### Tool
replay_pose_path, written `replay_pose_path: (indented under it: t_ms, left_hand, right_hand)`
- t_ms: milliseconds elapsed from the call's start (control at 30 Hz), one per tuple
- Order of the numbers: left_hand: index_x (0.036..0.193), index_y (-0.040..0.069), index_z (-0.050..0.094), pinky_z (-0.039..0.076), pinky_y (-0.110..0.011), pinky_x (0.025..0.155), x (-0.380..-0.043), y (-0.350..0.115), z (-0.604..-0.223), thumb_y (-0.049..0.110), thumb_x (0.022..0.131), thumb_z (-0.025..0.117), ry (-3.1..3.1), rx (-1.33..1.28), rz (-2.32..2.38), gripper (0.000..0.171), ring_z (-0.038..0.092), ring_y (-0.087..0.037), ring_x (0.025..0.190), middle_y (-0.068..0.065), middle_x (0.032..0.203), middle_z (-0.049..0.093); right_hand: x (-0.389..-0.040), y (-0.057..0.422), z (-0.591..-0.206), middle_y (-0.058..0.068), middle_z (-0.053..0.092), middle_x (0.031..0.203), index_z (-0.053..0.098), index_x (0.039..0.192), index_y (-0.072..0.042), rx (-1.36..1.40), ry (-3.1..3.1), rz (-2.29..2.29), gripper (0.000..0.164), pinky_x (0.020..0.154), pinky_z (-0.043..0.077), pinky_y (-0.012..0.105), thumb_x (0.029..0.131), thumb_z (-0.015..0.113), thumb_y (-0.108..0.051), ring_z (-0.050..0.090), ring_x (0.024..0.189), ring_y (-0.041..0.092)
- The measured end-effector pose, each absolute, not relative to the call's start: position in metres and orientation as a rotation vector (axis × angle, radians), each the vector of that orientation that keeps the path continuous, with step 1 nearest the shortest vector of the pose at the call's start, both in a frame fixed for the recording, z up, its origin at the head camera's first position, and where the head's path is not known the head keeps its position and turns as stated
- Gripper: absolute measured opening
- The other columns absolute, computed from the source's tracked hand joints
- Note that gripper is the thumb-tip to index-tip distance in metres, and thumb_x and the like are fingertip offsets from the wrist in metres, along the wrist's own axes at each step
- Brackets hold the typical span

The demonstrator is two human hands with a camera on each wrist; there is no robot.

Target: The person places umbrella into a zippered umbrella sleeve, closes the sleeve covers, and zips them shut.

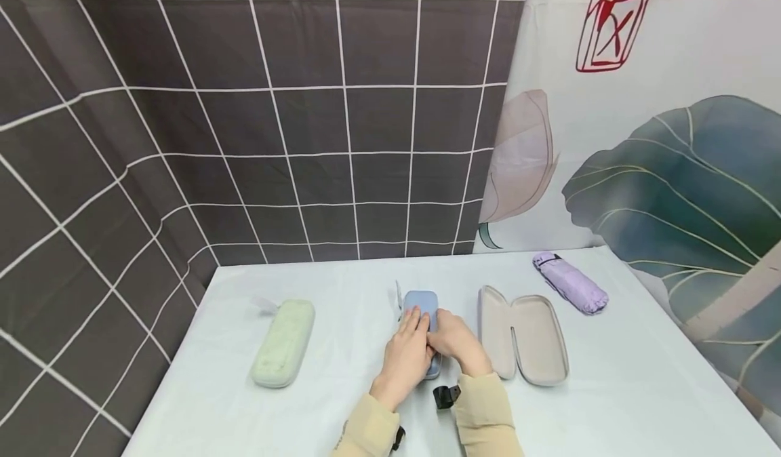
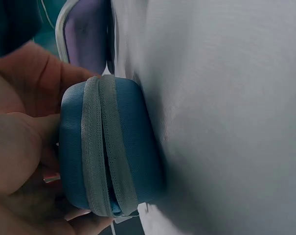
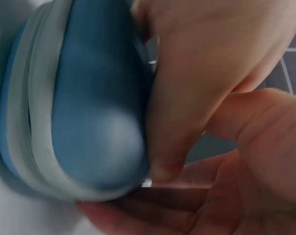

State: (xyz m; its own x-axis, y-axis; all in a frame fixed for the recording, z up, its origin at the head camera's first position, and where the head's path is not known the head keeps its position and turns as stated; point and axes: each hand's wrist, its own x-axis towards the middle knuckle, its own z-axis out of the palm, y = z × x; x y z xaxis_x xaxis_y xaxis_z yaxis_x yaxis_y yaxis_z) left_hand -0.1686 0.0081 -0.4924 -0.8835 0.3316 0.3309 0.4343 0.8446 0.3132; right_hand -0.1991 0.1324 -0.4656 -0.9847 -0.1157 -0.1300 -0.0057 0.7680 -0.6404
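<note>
A blue zip case [image 1: 421, 300] with a grey zipper band lies lengthwise on the white table between both hands. My left hand [image 1: 404, 350] holds it from the left and above, its fingers on the top and left side and its thumb near the right thumb. From the right, my right hand [image 1: 456, 340] grips the same case [image 3: 101, 98], fingers [image 3: 133, 215] along its side. In the left wrist view, a narrow dark gap runs between the zipper tapes [image 2: 106, 152] at the near end. The hands hide much of the top.
Left on the table [image 1: 201, 382] lies a pale green case [image 1: 283, 343] with a strap. To the right, a beige-lined case [image 1: 539, 338] lies spread open. Beyond it is a folded purple umbrella [image 1: 570, 283]. A dark gridded cloth [image 1: 305, 125] hangs behind.
</note>
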Motion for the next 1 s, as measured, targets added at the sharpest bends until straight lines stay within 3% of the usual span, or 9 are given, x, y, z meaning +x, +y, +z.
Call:
replay_pose_path:
  t_ms: [100,267,400,467,567,700,800,1000]
  left_hand:
    - [0.131,-0.003,0.057,0.045,-0.042,0.098,-0.17,0.007,-0.491,0.021,0.092,0.068,-2.771,-0.59,-0.568,0.047,0.046,-0.036,0.13,-0.023,0.139,0.051]
    - [0.135,-0.006,0.052,0.037,-0.046,0.105,-0.175,-0.006,-0.488,0.025,0.095,0.064,-2.83,-0.66,-0.806,0.052,0.038,-0.036,0.136,-0.024,0.145,0.043]
    - [0.138,-0.005,0.049,0.029,-0.048,0.109,-0.181,-0.027,-0.486,0.022,0.099,0.059,-2.856,-0.724,-1.124,0.048,0.035,-0.034,0.138,-0.02,0.149,0.04]
    - [0.137,-0.005,0.05,0.03,-0.048,0.109,-0.185,-0.036,-0.486,0.017,0.1,0.055,-2.831,-0.725,-1.239,0.044,0.039,-0.033,0.136,-0.02,0.146,0.043]
    - [0.136,-0.005,0.051,0.035,-0.049,0.106,-0.189,-0.046,-0.488,0.012,0.1,0.053,-2.828,-0.635,-1.295,0.04,0.046,-0.036,0.13,-0.021,0.139,0.05]
    - [0.132,-0.007,0.053,0.042,-0.05,0.099,-0.189,-0.053,-0.488,0.006,0.097,0.055,-2.905,-0.48,-1.218,0.037,0.053,-0.038,0.12,-0.023,0.127,0.057]
    - [0.129,-0.011,0.054,0.044,-0.05,0.095,-0.191,-0.054,-0.489,0.002,0.095,0.057,-2.947,-0.449,-1.143,0.036,0.056,-0.039,0.114,-0.024,0.119,0.059]
    - [0.129,-0.01,0.055,0.046,-0.047,0.092,-0.205,-0.048,-0.498,0.002,0.094,0.058,-2.968,-0.472,-1.038,0.036,0.058,-0.035,0.107,-0.021,0.113,0.06]
  right_hand:
    - [-0.208,0.133,-0.463,0.034,0.054,0.125,0.045,0.13,0.018,-0.119,2.796,-0.933,0.06,0.088,0.047,0.051,0.084,0.069,-0.013,0.058,0.106,0.04]
    - [-0.219,0.135,-0.463,0.034,0.051,0.131,0.04,0.135,0.017,-0.174,2.787,-0.852,0.077,0.1,0.039,0.053,0.082,0.077,-0.023,0.05,0.121,0.045]
    - [-0.221,0.135,-0.464,0.035,0.048,0.134,0.031,0.141,0.017,-0.204,2.779,-0.792,0.092,0.102,0.037,0.055,0.082,0.079,-0.036,0.046,0.125,0.047]
    - [-0.219,0.135,-0.465,0.035,0.048,0.134,0.027,0.145,0.014,-0.209,2.791,-0.786,0.098,0.099,0.04,0.053,0.081,0.079,-0.039,0.051,0.12,0.044]
    - [-0.215,0.135,-0.465,0.033,0.053,0.129,0.023,0.15,0.007,-0.237,2.8,-0.785,0.1,0.085,0.049,0.045,0.082,0.077,-0.043,0.063,0.098,0.034]
    - [-0.21,0.135,-0.461,0.03,0.055,0.123,0.033,0.148,0.002,-0.394,2.857,-0.683,0.09,0.081,0.051,0.044,0.083,0.074,-0.044,0.063,0.093,0.032]
    - [-0.212,0.136,-0.459,0.03,0.047,0.129,0.043,0.145,-0.004,-0.578,2.915,-0.542,0.079,0.091,0.045,0.053,0.084,0.072,-0.045,0.052,0.115,0.04]
    - [-0.222,0.144,-0.454,0.028,0.034,0.148,0.054,0.14,-0.013,-1.128,2.893,-0.275,0.061,0.097,0.036,0.065,0.088,0.067,-0.043,0.033,0.133,0.051]
